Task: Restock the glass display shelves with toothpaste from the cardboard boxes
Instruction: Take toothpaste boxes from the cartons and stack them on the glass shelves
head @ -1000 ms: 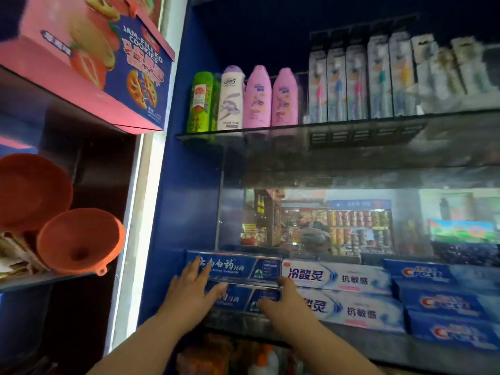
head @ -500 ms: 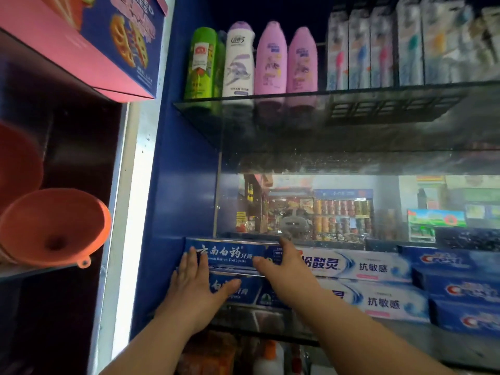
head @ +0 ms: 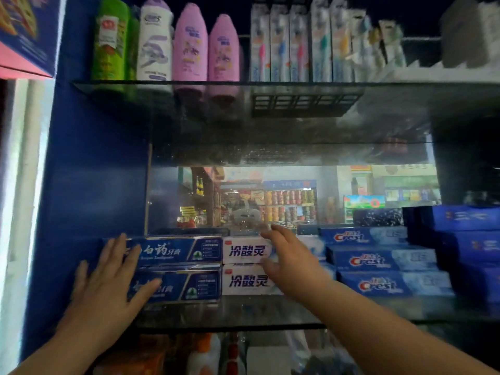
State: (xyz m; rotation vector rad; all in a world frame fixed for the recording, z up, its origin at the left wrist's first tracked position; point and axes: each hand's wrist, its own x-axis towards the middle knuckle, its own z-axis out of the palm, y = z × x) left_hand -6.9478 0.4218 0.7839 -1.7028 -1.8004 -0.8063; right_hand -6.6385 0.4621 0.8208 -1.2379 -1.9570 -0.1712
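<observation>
Two dark blue toothpaste boxes (head: 184, 251) lie stacked at the left end of the lower glass shelf (head: 243, 312). My left hand (head: 108, 285) presses flat against their left ends, fingers straight. To their right stand two stacked white toothpaste boxes (head: 244, 280). My right hand (head: 289, 259) reaches over the white boxes with its fingers spread and relaxed, touching or just above the top one. Further right sit three stacked blue Crest boxes (head: 378, 262). No cardboard box is in view.
The upper glass shelf (head: 270, 85) carries a green, a white and two pink bottles (head: 189, 44) and several toothbrush packs (head: 297, 41). Dark blue cartons (head: 465, 239) stack at the far right. A blue cabinet wall (head: 89, 171) bounds the left. Bottles stand below the shelf.
My right hand has moved from the seam between the blue and white boxes rightward onto the white boxes. The left hand stays on the blue boxes. The camera has tilted down and closer.
</observation>
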